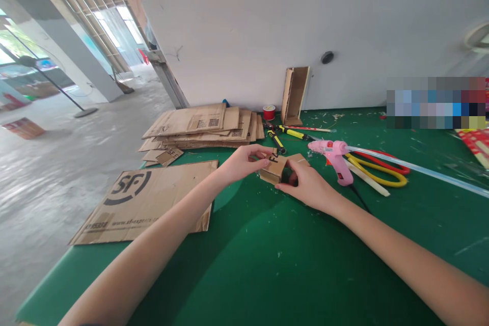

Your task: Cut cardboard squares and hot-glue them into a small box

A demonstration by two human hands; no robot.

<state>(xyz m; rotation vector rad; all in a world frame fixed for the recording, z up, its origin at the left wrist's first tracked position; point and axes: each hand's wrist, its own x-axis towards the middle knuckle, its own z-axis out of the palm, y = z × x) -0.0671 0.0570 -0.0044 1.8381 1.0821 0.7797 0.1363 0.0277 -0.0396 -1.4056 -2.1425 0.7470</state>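
A white panel [305, 25] is standing along the far edge of a green table [267, 265], which is filling most of the space in front of the person. On the near left corner a flat cardboard sheet [153, 204] printed with a black logo is lying, partly hanging past the table's edge. Behind it a stack of flattened cardboard [206, 125] is resting close to the panel. An open cardboard sleeve [295, 94] is standing upright and leaning against the panel. To the right, a long clear glue stick [420, 168] is lying at a slant across the cloth, its end feeding into a pink glue gun [336, 158] that is lying on its side. Yellow-handled scissors [378, 173] are lying just beside the gun. A yellow-and-black utility knife [275, 141] is sitting in front of the sleeve, and a red spool [269, 112] is standing near the panel. At the middle of the table the left hand [242, 162] is pinching the top left edge of a small cardboard piece [273, 168] between thumb and fingers, while the right hand [307, 183] is curling its fingers around the piece's right side. The piece is being held low over the cloth, just left of the glue gun.
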